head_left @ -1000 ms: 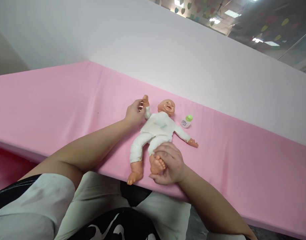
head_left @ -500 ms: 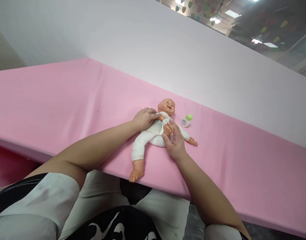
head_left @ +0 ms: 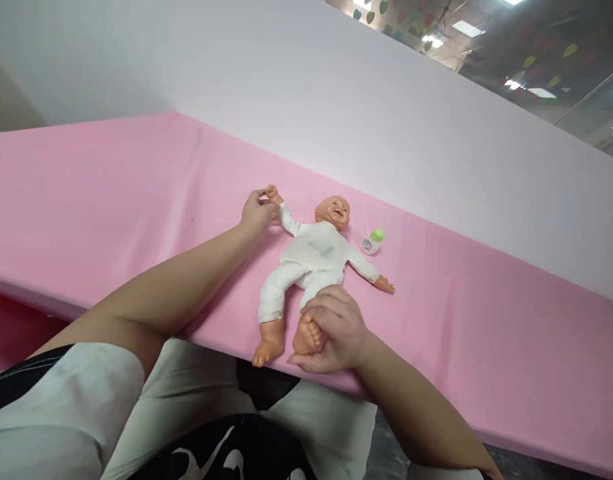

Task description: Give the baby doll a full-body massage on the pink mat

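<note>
A baby doll (head_left: pixel 319 247) in a white suit lies on its back on the pink padded surface (head_left: pixel 426 320), head away from me. My left hand (head_left: pixel 259 215) is closed around the doll's hand at the upper left, its arm stretched outward. My right hand (head_left: pixel 339 330) wraps round the doll's lower leg, and the bare foot (head_left: pixel 307 335) shows between thumb and fingers. The doll's other leg (head_left: pixel 272 327) lies straight toward the near edge. Its other arm points out to the right. Part of the gripped leg is hidden behind my fingers.
A small white bottle with a green cap (head_left: pixel 373 241) lies right of the doll's head. A white wall (head_left: pixel 296 87) rises behind the pink surface. The surface's near edge runs just in front of my lap.
The doll's arm has swung from its chest out to the upper left with my left hand. My right hand has brought the bent leg down toward me, so the leg is now extended.
</note>
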The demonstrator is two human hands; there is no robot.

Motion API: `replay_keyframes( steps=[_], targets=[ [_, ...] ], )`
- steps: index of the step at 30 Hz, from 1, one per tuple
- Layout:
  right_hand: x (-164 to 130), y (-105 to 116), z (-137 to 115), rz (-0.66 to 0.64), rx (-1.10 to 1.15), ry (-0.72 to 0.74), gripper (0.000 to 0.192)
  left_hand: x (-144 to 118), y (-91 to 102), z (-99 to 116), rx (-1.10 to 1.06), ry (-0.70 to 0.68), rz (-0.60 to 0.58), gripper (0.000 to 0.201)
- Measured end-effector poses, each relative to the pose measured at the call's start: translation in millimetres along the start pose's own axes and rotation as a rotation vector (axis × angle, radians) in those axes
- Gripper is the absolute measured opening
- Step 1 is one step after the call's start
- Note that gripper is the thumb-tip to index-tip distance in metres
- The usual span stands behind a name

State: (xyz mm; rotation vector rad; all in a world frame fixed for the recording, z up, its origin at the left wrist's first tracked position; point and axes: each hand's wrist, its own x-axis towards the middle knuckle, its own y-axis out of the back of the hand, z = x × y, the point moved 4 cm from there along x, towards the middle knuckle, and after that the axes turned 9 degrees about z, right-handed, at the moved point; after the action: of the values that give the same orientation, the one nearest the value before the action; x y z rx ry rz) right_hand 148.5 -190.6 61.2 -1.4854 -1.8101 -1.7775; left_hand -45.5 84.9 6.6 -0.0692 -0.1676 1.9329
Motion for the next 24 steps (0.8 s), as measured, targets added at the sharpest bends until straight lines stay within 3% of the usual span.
replay_keyframes(
  steps=[2,4,8,12,15,18,21,24],
  targets=[
    [-0.3,-9.8,-5.3,-0.148,0.099,0.031,0.046,16.4,11.5,-5.3,-0.036,0.065,0.109,0.057],
    [-0.8,-17.1,-7.4,-0.262,0.124,0.033,0.044,28.3,22.6,-8.8,0.055,0.036,0.156,0.057],
    [-2.3,-25.9,-9.2,-0.436,0.090,-0.013,0.041,37.8,32.9,-9.5,0.422,-0.168,0.081,0.044],
    [0.0,-23.5,-8.9,-0.472,0.163,-0.082,0.047,32.1,30.1,-2.4,0.661,-0.344,0.028,0.020],
    [3.2,-11.8,3.2,-0.361,0.348,-0.209,0.041,15.1,22.1,10.8,0.732,-0.566,0.024,0.015],
    [1.8,5.5,35.8,-0.098,0.365,-0.474,0.028,-15.1,6.9,21.7,0.704,-0.744,-0.083,0.011],
    [-7.3,19.1,74.5,0.091,0.185,-0.701,0.030,-49.3,-13.8,27.8,0.643,-0.805,-0.231,0.017],
    [-17.1,24.0,106.0,0.120,0.039,-0.844,0.035,-74.7,-38.2,28.2,0.591,-0.764,-0.379,0.025]
  ],
)
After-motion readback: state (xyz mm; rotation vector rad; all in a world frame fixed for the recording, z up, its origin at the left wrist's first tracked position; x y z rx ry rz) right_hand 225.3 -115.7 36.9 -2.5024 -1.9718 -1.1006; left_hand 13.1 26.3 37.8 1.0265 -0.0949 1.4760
